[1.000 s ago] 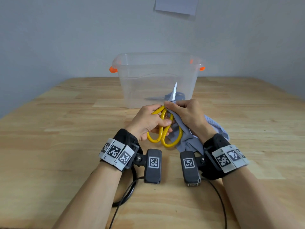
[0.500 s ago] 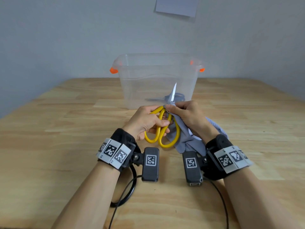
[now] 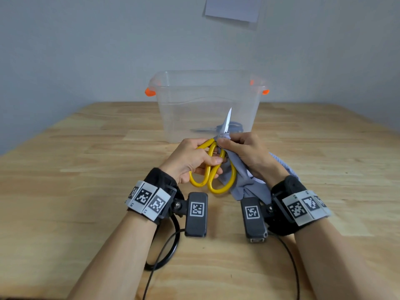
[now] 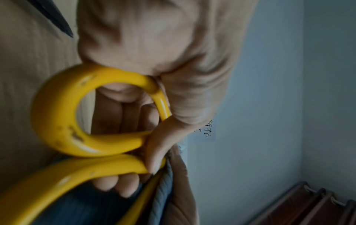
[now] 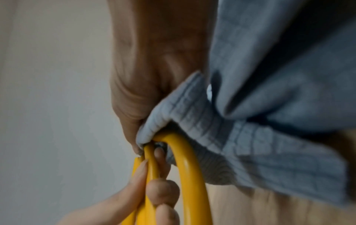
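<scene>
Yellow-handled scissors (image 3: pixel 211 169) stand above the wooden table (image 3: pixel 65 191), their steel blades (image 3: pixel 227 121) pointing up and away. My left hand (image 3: pixel 190 161) grips the yellow handle loops (image 4: pixel 63 112), thumb across both. My right hand (image 3: pixel 246 152) pinches a grey-blue cloth (image 3: pixel 244 180) around the base of the blades near the pivot. The cloth (image 5: pixel 269 121) hangs down under my right palm and drapes onto the table. The pivot is hidden by cloth and fingers.
A clear plastic bin (image 3: pixel 207 105) with orange latches (image 3: pixel 149 92) stands just behind the hands; a dark object (image 3: pixel 229 127) lies inside it. Black cables (image 3: pixel 164 252) run on the table by my wrists. A paper sheet (image 3: pixel 232 8) hangs on the wall.
Both hands with the scissors and cloth have shifted very slightly; the right hand's cloth sits a little lower on the blades. The grips are the same.
</scene>
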Demonstrator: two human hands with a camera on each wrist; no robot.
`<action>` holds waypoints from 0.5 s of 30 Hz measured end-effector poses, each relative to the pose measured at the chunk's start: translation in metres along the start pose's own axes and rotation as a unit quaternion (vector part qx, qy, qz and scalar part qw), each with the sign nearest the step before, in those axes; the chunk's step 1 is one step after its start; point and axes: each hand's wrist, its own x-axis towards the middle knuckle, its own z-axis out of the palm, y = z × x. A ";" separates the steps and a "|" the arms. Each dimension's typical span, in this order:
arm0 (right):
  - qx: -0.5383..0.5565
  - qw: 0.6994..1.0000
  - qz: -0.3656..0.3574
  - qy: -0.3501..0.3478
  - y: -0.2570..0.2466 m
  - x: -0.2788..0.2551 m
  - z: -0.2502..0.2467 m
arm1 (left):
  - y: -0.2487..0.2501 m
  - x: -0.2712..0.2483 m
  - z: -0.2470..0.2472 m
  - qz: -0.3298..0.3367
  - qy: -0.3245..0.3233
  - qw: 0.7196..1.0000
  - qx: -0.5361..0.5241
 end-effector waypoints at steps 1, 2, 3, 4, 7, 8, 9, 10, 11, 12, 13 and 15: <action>-0.010 1.000 0.001 0.009 -0.001 0.000 0.001 | 0.000 0.000 0.001 0.000 -0.001 1.000 0.002; -0.028 0.999 -0.001 0.025 -0.002 0.000 0.002 | 0.000 -0.001 0.002 0.000 -0.002 1.000 0.006; -0.050 0.998 -0.002 0.046 -0.003 0.000 0.002 | -0.001 -0.001 0.003 0.001 -0.002 1.000 0.013; -0.074 0.995 -0.006 0.065 -0.003 0.001 0.003 | -0.001 0.000 0.004 0.003 -0.002 1.000 0.018; -0.123 0.987 -0.031 0.098 -0.001 0.002 0.006 | -0.001 0.001 0.005 0.008 -0.002 1.000 0.023; -0.128 0.986 -0.039 0.103 0.000 0.002 0.007 | -0.001 0.001 0.005 0.009 -0.001 1.000 0.024; -0.132 0.984 -0.044 0.111 0.001 0.003 0.008 | -0.001 0.001 0.005 0.011 0.000 1.000 0.024; -0.133 0.983 -0.045 0.120 0.001 0.003 0.008 | -0.001 0.000 0.005 0.014 0.000 1.000 0.026; -0.130 0.982 -0.044 0.128 0.003 0.004 0.008 | -0.001 0.000 0.006 0.018 0.000 0.999 0.029; -0.124 0.982 -0.043 0.132 0.004 0.005 0.008 | -0.001 -0.001 0.006 0.021 0.000 0.999 0.034; -0.118 0.983 -0.042 0.134 0.005 0.005 0.008 | -0.001 -0.001 0.007 0.024 0.000 0.999 0.036; -0.114 0.983 -0.044 0.135 0.005 0.005 0.009 | -0.001 -0.002 0.006 0.026 0.000 0.999 0.037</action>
